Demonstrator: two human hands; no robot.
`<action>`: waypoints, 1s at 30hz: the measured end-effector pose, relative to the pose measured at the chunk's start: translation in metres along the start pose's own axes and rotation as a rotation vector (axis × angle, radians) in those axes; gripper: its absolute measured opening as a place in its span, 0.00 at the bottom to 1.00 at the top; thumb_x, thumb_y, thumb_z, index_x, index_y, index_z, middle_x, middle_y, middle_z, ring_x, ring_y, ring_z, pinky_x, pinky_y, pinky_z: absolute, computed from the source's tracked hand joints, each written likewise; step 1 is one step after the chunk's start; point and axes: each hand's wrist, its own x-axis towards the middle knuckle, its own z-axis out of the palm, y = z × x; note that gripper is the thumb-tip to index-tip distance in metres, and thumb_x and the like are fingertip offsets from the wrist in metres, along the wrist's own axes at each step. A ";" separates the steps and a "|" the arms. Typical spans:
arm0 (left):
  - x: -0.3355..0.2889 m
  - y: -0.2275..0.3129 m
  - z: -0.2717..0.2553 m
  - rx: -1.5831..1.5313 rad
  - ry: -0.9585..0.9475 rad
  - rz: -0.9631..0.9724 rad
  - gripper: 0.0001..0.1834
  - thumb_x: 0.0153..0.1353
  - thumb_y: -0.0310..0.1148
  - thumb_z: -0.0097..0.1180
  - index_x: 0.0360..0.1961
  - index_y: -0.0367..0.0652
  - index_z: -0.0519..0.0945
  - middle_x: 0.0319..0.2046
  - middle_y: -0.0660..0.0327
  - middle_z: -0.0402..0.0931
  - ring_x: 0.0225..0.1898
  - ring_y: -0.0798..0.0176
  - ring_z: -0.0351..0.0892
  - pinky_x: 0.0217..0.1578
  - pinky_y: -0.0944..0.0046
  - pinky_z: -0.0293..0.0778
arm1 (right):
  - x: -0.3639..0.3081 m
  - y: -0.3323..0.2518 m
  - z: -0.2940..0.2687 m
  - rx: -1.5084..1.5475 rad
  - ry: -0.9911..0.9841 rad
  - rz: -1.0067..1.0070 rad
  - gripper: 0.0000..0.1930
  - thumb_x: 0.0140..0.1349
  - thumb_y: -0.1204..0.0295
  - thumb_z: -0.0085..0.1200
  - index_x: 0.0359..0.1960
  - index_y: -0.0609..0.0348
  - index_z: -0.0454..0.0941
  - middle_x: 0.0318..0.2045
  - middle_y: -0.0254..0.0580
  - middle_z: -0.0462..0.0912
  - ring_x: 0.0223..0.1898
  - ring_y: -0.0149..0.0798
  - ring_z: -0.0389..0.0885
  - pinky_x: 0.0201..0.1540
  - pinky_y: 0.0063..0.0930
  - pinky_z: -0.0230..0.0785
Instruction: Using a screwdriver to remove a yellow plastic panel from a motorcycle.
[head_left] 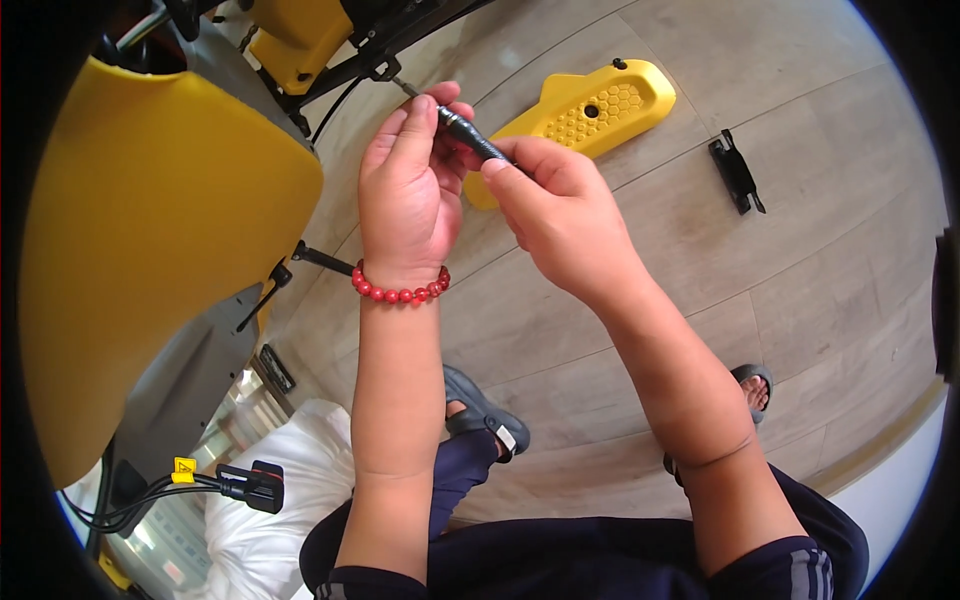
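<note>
A screwdriver (468, 132) with a black handle and a thin metal shaft is held in both hands, slanting up and left. My right hand (560, 205) grips the handle's rear end. Around the front of the handle, near the shaft, my left hand (412, 180) closes its fingers; a red bead bracelet circles that wrist. The tool's tip is at a small black bracket (383, 68) on the machine's dark frame; whether it sits in a screw is too small to tell. Behind the hands lies a yellow honeycomb-patterned panel (625, 98), partly hidden by them.
At left stands a machine with a large yellow body panel (170, 240). A black cable connector (262, 487) hangs off its lower side, beside white cloth (290, 470). On the tiled floor lies a slim black part (735, 172). A sandalled foot (755, 390) shows at right.
</note>
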 end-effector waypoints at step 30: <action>0.069 -0.022 0.119 0.195 -0.171 -0.022 0.13 0.69 0.34 0.46 0.43 0.35 0.77 0.34 0.60 0.78 0.35 0.69 0.75 0.40 0.69 0.73 | 0.033 -0.049 -0.086 0.161 0.213 -0.196 0.16 0.60 0.68 0.49 0.40 0.71 0.78 0.21 0.29 0.74 0.21 0.19 0.67 0.22 0.17 0.59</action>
